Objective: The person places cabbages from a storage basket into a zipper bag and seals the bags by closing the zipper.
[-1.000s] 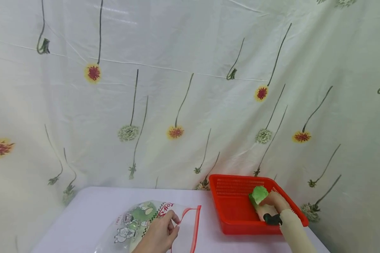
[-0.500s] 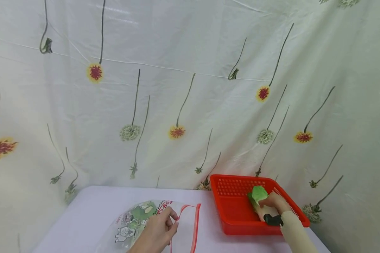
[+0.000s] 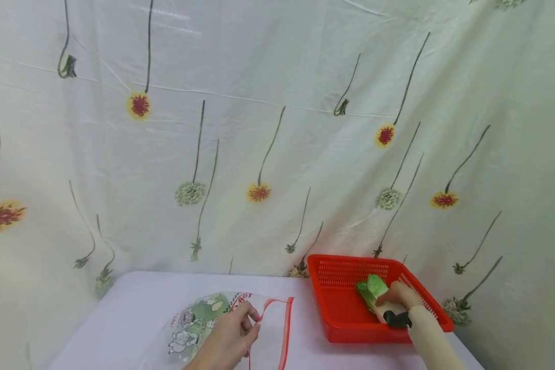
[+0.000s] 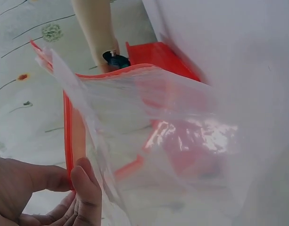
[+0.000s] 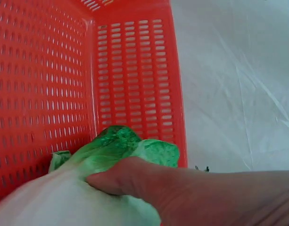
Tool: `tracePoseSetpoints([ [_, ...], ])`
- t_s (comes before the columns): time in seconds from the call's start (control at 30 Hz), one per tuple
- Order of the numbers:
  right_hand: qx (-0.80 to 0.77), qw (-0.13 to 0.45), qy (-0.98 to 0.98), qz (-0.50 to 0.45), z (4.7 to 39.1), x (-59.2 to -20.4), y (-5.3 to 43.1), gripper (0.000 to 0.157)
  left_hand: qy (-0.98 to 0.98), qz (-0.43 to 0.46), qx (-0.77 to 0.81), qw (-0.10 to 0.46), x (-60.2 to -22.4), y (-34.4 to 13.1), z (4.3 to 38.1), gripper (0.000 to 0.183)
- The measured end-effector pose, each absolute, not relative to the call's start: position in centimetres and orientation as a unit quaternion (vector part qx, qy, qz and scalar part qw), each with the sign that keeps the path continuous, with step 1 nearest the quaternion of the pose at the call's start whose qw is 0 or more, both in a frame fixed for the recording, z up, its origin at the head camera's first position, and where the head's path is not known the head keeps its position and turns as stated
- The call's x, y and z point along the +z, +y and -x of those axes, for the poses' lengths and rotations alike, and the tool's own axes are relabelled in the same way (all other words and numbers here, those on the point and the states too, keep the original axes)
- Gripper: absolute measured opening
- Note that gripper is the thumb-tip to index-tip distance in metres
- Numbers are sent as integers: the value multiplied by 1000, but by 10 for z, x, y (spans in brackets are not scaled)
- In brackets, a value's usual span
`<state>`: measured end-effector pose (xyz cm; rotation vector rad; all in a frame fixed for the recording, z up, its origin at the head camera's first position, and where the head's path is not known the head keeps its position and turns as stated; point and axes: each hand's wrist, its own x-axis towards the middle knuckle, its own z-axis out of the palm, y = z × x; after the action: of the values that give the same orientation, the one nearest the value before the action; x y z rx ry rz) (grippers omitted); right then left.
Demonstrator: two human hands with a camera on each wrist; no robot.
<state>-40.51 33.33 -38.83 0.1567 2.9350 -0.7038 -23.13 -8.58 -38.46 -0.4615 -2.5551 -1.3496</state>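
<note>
At the lower middle of the head view, my left hand (image 3: 226,331) pinches the edge of a clear zip bag (image 3: 268,339) with cartoon prints and a red zip strip. Up close in the left wrist view, thumb and finger hold the bag's red strip (image 4: 68,136), and its mouth gapes. On the right, my right hand (image 3: 404,295) reaches into a red basket (image 3: 351,335) and grips a Chinese cabbage (image 3: 365,295). The thumb (image 5: 118,176) presses on the cabbage's white stalk (image 5: 54,202); its green leaves point away. The fingers beneath are hidden.
A white table (image 3: 134,303) carries both the bag and the basket. Behind it hangs a pale curtain (image 3: 240,154) printed with flowers. The basket's slotted wall (image 5: 135,75) rises beside the right hand. A black strap (image 3: 396,319) circles the right wrist.
In the basket, the cabbage's leafy end has tilted left, showing more of its darker leaves. The right hand has barely shifted, and the left keeps its pinch on the bag.
</note>
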Motion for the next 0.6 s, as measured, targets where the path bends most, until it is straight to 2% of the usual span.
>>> tracePoseSetpoints([
  [0.13, -235, 31, 971, -36, 408, -389, 333, 31, -863, 138, -476, 100, -383, -85, 234, 7],
  [0.37, -302, -81, 949, -42, 409, -383, 317, 42, -842, 115, -522, 74, -383, -83, 237, 12],
  [0.5, -377, -128, 916, -46, 401, -377, 296, 44, -833, 126, -532, 80, -383, -83, 239, 12],
  [0.6, -410, -155, 898, -40, 386, -370, 273, 54, -828, 133, -538, 84, -382, -84, 240, 10],
])
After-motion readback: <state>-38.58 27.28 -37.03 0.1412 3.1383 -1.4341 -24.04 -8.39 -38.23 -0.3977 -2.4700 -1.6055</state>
